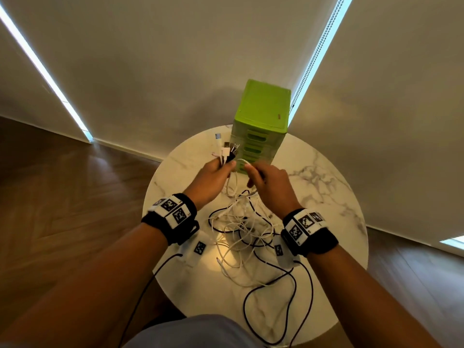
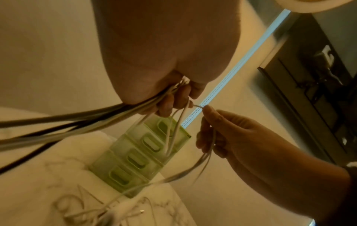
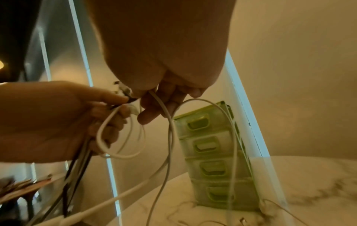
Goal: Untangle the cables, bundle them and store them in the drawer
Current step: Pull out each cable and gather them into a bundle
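My left hand (image 1: pixel 221 169) is raised above the table and grips a bunch of cable ends (image 1: pixel 226 150), white and black, with the plugs sticking up out of the fist. My right hand (image 1: pixel 256 173) is just to its right and pinches a white cable (image 3: pixel 162 110) that loops down to the tangle (image 1: pixel 241 227) of white and black cables on the marble table (image 1: pixel 326 197). The green drawer unit (image 1: pixel 261 114) stands behind the hands with all its drawers shut. In the left wrist view the gathered cables (image 2: pixel 96 122) run out of my left hand (image 2: pixel 173 97).
The round table is small, and its edge (image 1: pixel 155 272) is close to my body. A black cable (image 1: pixel 291 297) loops across the near side. Wooden floor (image 1: pixel 62 197) surrounds the table, and a wall with blinds (image 1: pixel 376 96) stands right behind the drawer unit.
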A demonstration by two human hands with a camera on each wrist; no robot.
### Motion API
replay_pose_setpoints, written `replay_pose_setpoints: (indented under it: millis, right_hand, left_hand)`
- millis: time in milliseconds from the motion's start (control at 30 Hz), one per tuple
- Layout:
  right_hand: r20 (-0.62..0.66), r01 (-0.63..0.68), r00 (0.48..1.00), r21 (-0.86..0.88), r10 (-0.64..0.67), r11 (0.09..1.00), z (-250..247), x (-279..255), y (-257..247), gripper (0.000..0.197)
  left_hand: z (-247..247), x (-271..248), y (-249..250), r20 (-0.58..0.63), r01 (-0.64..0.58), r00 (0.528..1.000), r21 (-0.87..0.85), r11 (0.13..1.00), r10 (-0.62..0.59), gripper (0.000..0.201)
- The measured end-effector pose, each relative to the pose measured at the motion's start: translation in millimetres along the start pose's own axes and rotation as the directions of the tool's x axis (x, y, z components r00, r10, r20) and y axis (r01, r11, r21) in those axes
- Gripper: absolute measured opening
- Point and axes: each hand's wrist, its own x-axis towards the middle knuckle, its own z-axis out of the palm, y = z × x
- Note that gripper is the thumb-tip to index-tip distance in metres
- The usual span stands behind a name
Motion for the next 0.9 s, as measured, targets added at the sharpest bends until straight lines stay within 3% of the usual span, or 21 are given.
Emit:
replay_pose_setpoints:
  millis: [67, 167, 300, 433, 467, 533, 600, 667, 767, 833, 900]
  right_hand:
    - [0.025, 0.101, 0.995, -0.089, -0.100, 0.991, 6, -5, -7, 0.037]
    - [0.053, 0.139, 0.990, -0.195, -0.131, 0.971, 15, -14, -8, 0.033]
    - [0.164, 0.140, 0.976, 0.018, -0.141, 0.990, 24, -26, -5, 0.034]
    - [0.316, 0.078, 0.945, 0.043, -0.088, 0.996, 22, -24, 2, 0.027]
    - [0.301, 0.087, 0.948, 0.077, -0.106, 0.993, 19, -23, 4, 0.024]
    - [0.135, 0.175, 0.972, 0.126, -0.192, 0.976, 12, -22, 6, 0.019]
    - [-0.035, 0.273, 0.962, 0.060, -0.271, 0.960, 9, -21, 3, 0.016]
    - [-0.074, 0.307, 0.947, -0.071, -0.312, 0.949, 13, -22, -1, 0.016]
    - [0.007, 0.232, 0.973, 0.020, -0.232, 0.972, 18, -25, -7, 0.014]
    - [0.116, 0.085, 0.988, 0.158, -0.104, 0.984, 15, -28, -9, 0.019]
    - [0.289, -0.070, 0.957, 0.142, 0.027, 0.987, 17, -33, -3, 0.027]
  left_hand:
    - [6, -1, 3, 0.072, 0.088, 0.994, -0.106, 0.990, -0.081, 0.039]
    - [10, -1, 5, 0.128, 0.125, 0.986, -0.153, 0.980, -0.106, 0.039]
    - [4, 0, 3, 0.041, 0.032, 0.999, -0.039, 0.999, -0.030, 0.024]
    - [1, -4, 1, -0.002, -0.025, 1.000, 0.108, 0.994, 0.025, 0.030]
    - [-1, -5, 0, -0.019, -0.026, 0.999, 0.113, 0.993, 0.028, 0.030]
    - [-8, -2, 0, -0.064, -0.029, 0.997, 0.154, 0.988, 0.039, 0.026]
    - [-14, 2, 2, -0.091, -0.029, 0.994, 0.239, 0.971, 0.052, 0.032]
    - [-17, 4, 3, -0.102, -0.022, 0.993, 0.289, 0.957, 0.054, 0.036]
    - [-17, 4, 4, -0.106, -0.014, 0.993, 0.274, 0.962, 0.044, 0.037]
    - [-19, 3, 6, -0.114, -0.022, 0.992, 0.276, 0.961, 0.056, 0.039]
    - [-22, 1, 7, -0.139, -0.023, 0.988, 0.260, 0.965, 0.061, 0.041]
